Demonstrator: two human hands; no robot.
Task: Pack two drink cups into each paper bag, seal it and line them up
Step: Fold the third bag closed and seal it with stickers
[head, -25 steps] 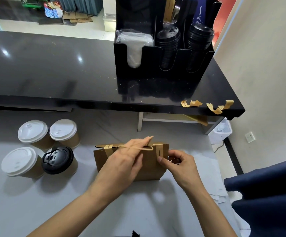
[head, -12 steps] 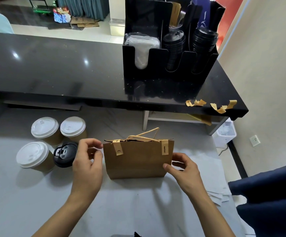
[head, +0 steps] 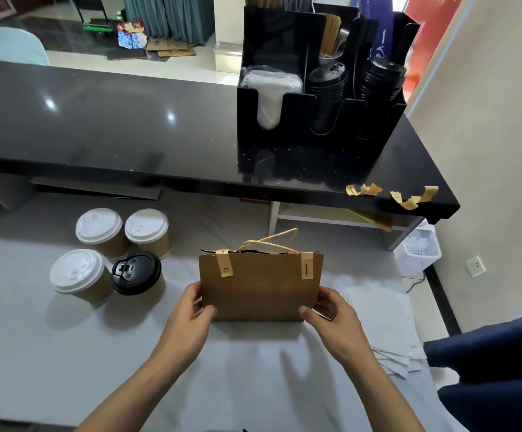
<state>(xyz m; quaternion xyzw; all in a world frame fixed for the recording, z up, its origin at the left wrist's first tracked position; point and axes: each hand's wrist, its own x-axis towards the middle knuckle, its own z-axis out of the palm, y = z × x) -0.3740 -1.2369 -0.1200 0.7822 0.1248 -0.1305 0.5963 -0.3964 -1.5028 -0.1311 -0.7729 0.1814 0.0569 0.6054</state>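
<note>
Now both hands have come down to the foot of the bag [head: 259, 288], which stands upright on the grey desk [head: 66, 353] right in front of the person. A second ago the left hand [head: 188, 319] was up at the rope handles and the right hand [head: 336, 321] was pressing the right-hand sticker [head: 306, 265]; half a second ago the left was off the bag altogether. Each grip now curls round a lower corner, thumb on the near face, fingers behind the side.

Both stickers, left [head: 224, 264] and right, are folded over the top edge, so sealing looks finished. The two-handed hold suggests the bag is about to be moved into line. Four lidded cups [head: 110, 254] wait to the left, enough for two more bags.
</note>
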